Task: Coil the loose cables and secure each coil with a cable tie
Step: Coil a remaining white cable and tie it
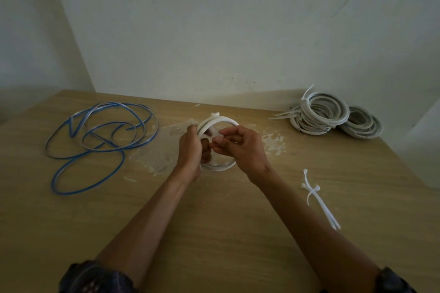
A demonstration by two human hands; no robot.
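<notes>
**At the table's middle, both hands close on a white coil**

On the wooden table (214, 233), the largest thing is a loose blue cable (104, 144), sprawled in uncoiled loops across the far left. At the far right corner, against the wall, lie the tied grey-white coils (309, 123), one leaning on the other, with tie tails sticking out to the left.

Between these, at the middle, is the white cable coil (226, 120), held tilted up off the tabletop; whether its lower edge touches the wood I cannot tell. The left hand (190, 150) grips the coil's left side, fingers curled round the bundled turns. The right hand (245, 147) is closed at the fingertips, pinching a white cable tie (215, 135) that crosses the coil just beside the left thumb.

Pale crumbs (273, 143) are scattered on the wood around the coil. Near the right forearm lie the spare cable ties (320, 204), in a small crossed bunch.
</notes>
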